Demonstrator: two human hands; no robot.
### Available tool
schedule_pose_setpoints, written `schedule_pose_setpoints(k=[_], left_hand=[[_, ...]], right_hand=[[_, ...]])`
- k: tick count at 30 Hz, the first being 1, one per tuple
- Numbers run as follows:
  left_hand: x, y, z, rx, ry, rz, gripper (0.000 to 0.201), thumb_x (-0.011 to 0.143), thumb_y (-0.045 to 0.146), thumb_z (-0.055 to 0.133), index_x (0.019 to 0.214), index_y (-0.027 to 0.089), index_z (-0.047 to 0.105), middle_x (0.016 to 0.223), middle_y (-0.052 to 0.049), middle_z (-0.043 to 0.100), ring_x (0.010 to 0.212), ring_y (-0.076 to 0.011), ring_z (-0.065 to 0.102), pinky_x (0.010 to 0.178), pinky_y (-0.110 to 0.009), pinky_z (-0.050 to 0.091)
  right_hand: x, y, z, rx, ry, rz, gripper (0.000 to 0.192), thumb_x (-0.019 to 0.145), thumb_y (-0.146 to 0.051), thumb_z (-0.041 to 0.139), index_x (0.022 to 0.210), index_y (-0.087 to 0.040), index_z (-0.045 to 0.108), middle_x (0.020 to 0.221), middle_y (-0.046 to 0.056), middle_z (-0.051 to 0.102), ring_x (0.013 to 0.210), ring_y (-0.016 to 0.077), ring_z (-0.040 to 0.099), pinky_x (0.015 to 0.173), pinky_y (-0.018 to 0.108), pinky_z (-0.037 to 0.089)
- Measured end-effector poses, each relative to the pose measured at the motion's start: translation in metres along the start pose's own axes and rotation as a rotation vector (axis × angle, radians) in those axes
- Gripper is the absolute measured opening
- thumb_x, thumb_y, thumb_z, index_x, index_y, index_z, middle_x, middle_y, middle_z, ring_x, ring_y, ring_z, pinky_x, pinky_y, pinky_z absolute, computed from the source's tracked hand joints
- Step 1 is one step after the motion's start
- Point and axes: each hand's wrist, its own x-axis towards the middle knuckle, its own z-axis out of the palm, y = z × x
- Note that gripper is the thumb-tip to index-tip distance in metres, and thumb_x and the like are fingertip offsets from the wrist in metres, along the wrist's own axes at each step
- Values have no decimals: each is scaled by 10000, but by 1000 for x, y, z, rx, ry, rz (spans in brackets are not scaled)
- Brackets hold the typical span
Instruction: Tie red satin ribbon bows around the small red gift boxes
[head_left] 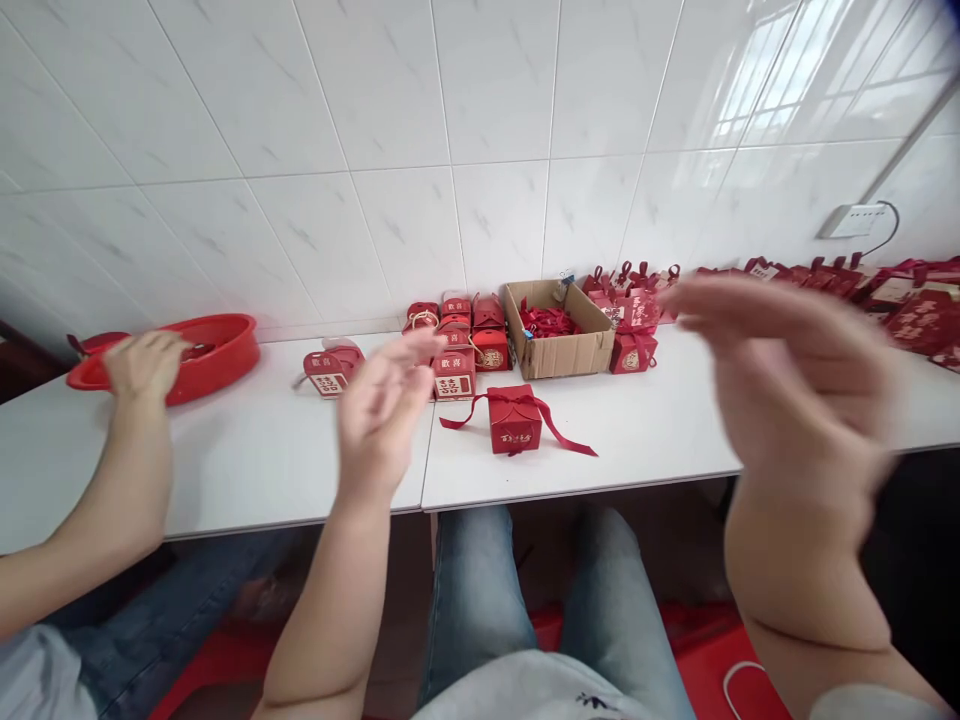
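White glossy wall tiles are rising behind a long white desk (pixel 247 450) that is running across the view. Both of the person's hands are hovering above the desk's near edge with nothing in them: the left hand (pixel 382 400) is spreading its fingers loosely, and the right hand (pixel 787 370), blurred, is lying open with the fingers pointing left. Between them, a small red gift box (pixel 514 420) tied with a red ribbon (pixel 570 438) is sitting on the desk, its ribbon ends trailing out on both sides; neither hand is touching it. Just behind it, a cluster of red boxes (pixel 461 345) is standing beside an open cardboard carton (pixel 562 350) holding red ribbons, and more red boxes are lining the wall towards the right. One lone red box (pixel 330 368) is standing left of the left hand. At far left, another person's hand (pixel 142 365) is resting on the rim of a red plastic basin (pixel 217 350).
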Motion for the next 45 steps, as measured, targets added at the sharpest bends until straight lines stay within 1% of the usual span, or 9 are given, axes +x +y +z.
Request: schedule_pose_setpoints(k=[2, 5, 8, 11, 16, 22, 31, 39, 45], left_hand=[[6, -47, 11, 174, -171, -330, 247, 841, 341, 592, 1036, 204, 655, 1086, -52, 674, 1048, -207, 608, 948, -345, 462], [4, -116, 24, 292, -276, -512, 188, 791, 278, 646, 936, 161, 668, 1032, -88, 683, 992, -230, 624, 889, -343, 469], [-2, -163, 32, 401, -282, -631, 228, 849, 328, 598, 996, 156, 630, 1079, -104, 647, 998, -217, 603, 891, -373, 467], [-5, -183, 36, 485, -295, -709, 297, 896, 375, 546, 1074, 141, 594, 1093, -87, 615, 972, -198, 597, 863, -414, 494], [-3, -186, 37, 472, -353, -801, 321, 900, 387, 539, 1101, 143, 590, 1100, -75, 612, 957, -205, 607, 831, -400, 521], [-6, -177, 41, 330, -375, -873, 327, 903, 353, 544, 1154, 144, 563, 1134, -87, 598, 964, -200, 608, 821, -400, 530], [-17, -167, 43, 217, -283, -843, 262, 899, 367, 550, 964, 118, 604, 883, -31, 625, 729, -126, 603, 649, -285, 529], [-28, -183, 39, 78, -279, -826, 246, 889, 355, 560, 805, 124, 558, 643, 46, 498, 493, -56, 431, 471, -193, 384], [-31, -185, 37, -25, -300, -830, 369, 727, 458, 659, 641, 182, 430, 536, 76, 368, 434, -57, 318, 438, -213, 206]], right_hand=[[11, 40, 15, 5, -164, 162, 261, 861, -367, 601, 1084, -247, 665, 1152, 66, 648, 1095, 238, 599, 909, 391, 515], [14, 115, 44, -105, -360, 602, 356, 818, -396, 644, 1104, -185, 635, 1124, 113, 656, 1042, 250, 615, 910, 398, 486], [3, 171, 68, -157, -394, 722, 372, 813, -455, 631, 1037, -158, 643, 1096, 151, 651, 1016, 270, 607, 853, 383, 474], [-8, 194, 80, -176, -455, 785, 413, 790, -551, 611, 930, -164, 643, 1000, 120, 663, 909, 243, 606, 784, 347, 449], [-12, 200, 81, -154, -582, 892, 568, 719, -721, 553, 647, -158, 574, 648, 46, 590, 646, 176, 521, 640, 308, 373], [-10, 208, 77, -17, -651, 955, 547, 670, -700, 620, 590, -166, 536, 562, -4, 512, 577, 122, 437, 591, 279, 331], [-15, 216, 77, 258, -551, 967, 462, 601, -513, 772, 783, -175, 513, 653, -19, 540, 599, 98, 492, 606, 256, 395], [-21, 230, 74, 420, -480, 965, 447, 637, -452, 760, 846, -198, 458, 608, -71, 432, 481, 48, 333, 481, 216, 240], [-27, 232, 68, 476, -494, 986, 499, 618, -460, 769, 892, -216, 430, 587, -93, 395, 446, 32, 199, 465, 216, 139]])
